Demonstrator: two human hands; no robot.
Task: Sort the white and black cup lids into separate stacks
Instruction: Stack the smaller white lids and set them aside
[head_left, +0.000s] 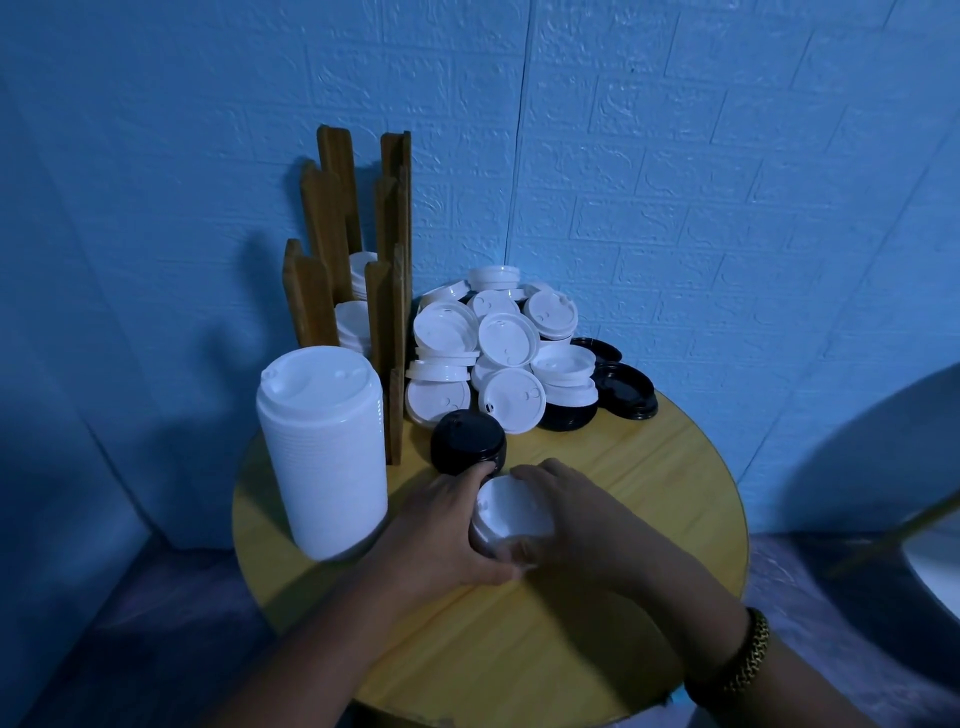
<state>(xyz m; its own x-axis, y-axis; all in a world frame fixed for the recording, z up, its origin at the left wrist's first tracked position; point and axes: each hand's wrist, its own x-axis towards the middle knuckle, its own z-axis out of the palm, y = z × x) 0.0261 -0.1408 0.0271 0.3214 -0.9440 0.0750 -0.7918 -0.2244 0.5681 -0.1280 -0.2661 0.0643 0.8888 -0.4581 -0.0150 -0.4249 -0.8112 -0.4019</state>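
Round yellow table (639, 483); tall white lid stack (322, 452) stands close to the left edge; bare top shows on the right side and toward the near edge; wooden rack (387, 291) at back left holds more white lids; loose pile of lids (498, 353) at the back, mostly white, black ones on its right side. Short black lid stack (467, 441) just in front of the pile. Small white lid stack (511, 512) sits mid-table; left hand (441, 525) and right hand (582, 519) curl round it from either side, gripping; left fingertip just beside the black stack; bracelet (748, 660) on right wrist.
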